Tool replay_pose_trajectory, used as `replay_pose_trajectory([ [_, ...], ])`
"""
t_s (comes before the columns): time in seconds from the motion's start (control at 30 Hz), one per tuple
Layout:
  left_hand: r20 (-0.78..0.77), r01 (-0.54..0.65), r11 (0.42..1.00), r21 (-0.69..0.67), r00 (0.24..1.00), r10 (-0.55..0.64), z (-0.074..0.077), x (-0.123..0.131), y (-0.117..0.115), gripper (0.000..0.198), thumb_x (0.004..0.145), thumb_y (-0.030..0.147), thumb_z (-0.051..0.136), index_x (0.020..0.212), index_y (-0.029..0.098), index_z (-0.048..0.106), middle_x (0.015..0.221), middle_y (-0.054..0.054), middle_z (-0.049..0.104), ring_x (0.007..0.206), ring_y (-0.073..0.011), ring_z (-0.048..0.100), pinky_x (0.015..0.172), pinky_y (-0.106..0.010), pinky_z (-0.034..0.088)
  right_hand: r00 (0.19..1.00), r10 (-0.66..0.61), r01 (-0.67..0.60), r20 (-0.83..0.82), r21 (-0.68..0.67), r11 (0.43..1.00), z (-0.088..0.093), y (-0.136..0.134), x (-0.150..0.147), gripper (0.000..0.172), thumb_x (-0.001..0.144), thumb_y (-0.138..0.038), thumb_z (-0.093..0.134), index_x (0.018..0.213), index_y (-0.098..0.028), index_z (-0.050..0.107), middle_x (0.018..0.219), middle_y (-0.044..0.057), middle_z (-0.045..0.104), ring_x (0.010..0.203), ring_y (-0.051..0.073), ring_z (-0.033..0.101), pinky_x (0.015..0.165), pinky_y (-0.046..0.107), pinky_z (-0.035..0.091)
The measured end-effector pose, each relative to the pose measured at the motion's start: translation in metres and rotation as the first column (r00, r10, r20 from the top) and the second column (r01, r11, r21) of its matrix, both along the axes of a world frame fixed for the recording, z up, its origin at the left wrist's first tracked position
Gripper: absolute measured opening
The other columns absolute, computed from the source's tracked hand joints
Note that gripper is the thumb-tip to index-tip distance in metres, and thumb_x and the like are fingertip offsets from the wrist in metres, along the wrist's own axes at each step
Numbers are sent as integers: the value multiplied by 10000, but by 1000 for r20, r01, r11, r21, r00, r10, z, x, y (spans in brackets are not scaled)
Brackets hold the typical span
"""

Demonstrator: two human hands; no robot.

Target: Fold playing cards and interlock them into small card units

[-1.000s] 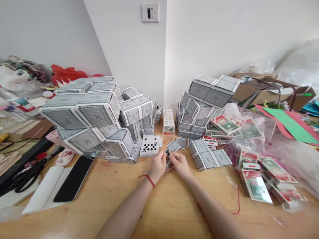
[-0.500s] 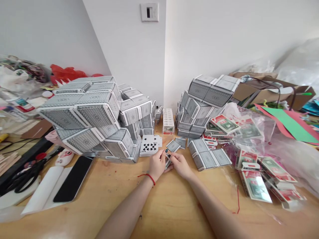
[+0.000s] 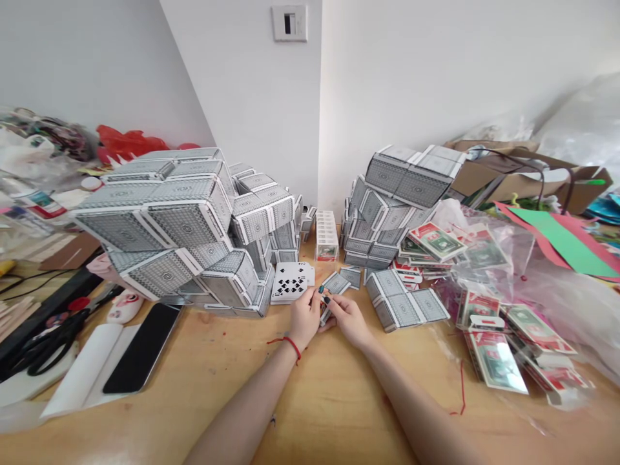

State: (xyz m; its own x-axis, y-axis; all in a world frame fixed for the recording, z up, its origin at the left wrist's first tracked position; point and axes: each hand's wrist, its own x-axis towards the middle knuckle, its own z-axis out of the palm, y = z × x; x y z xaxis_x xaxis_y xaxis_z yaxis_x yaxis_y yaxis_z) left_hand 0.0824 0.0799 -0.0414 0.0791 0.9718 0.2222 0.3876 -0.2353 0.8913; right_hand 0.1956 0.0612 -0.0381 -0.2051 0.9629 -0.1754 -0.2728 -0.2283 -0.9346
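Observation:
My left hand (image 3: 305, 318), with a red string at the wrist, is closed on a grey-backed playing card (image 3: 325, 315). From the other side my right hand (image 3: 347, 321) pinches the same card, its fingertips against the left ones. Fingers cover most of the card, so any fold cannot be made out. Just beyond the hands lie loose grey-backed cards (image 3: 351, 276). A stack of face-up spade cards (image 3: 289, 284) sits to the left of them. Right of my hands is a joined block of card boxes (image 3: 405, 301) made from grey-backed cards.
Tall piles of card-built boxes stand at left (image 3: 188, 223) and right (image 3: 402, 187). Between them is a clear case (image 3: 327, 236). A phone (image 3: 143, 349) and scissors (image 3: 61, 342) lie left. Packaged card decks (image 3: 498, 361) and plastic wrap are on the right.
My fingers have shifted slightly around the card, and the fingertips have moved a little. Both hands stay in nearly the same place; the surrounding things have not moved.

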Motion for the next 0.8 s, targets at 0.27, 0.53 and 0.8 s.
replay_pose_trajectory([
  [0.27, 0, 14, 1000, 13, 1000, -14, -1, 0, -1, 250, 820, 318, 412, 849, 163, 606, 786, -35, 645, 707, -129, 578, 646, -219, 439, 992, -121, 119, 41, 45, 992, -7, 2, -1, 327, 700, -494, 547, 787, -179, 557, 571, -18, 566, 435, 148, 561, 389, 278, 489],
  [0.53, 219, 13, 994, -104, 976, 10, -2, 0, 3, 343, 838, 370, 365, 863, 132, 610, 787, -51, 644, 703, -138, 576, 623, -223, 448, 991, -111, 109, 72, 40, 993, -8, 5, 0, 357, 645, -463, 615, 833, -169, 540, 651, 4, 608, 472, 149, 581, 448, 293, 526],
  [0.8, 96, -71, 997, -22, 993, 73, -3, -7, 5, 280, 821, 306, 417, 1032, 179, 551, 995, -73, 617, 856, -162, 585, 730, -265, 461, 961, -272, 269, 43, 55, 961, -15, 11, 1, 383, 588, -408, 682, 829, -161, 516, 750, 49, 640, 701, 196, 623, 640, 345, 536],
])
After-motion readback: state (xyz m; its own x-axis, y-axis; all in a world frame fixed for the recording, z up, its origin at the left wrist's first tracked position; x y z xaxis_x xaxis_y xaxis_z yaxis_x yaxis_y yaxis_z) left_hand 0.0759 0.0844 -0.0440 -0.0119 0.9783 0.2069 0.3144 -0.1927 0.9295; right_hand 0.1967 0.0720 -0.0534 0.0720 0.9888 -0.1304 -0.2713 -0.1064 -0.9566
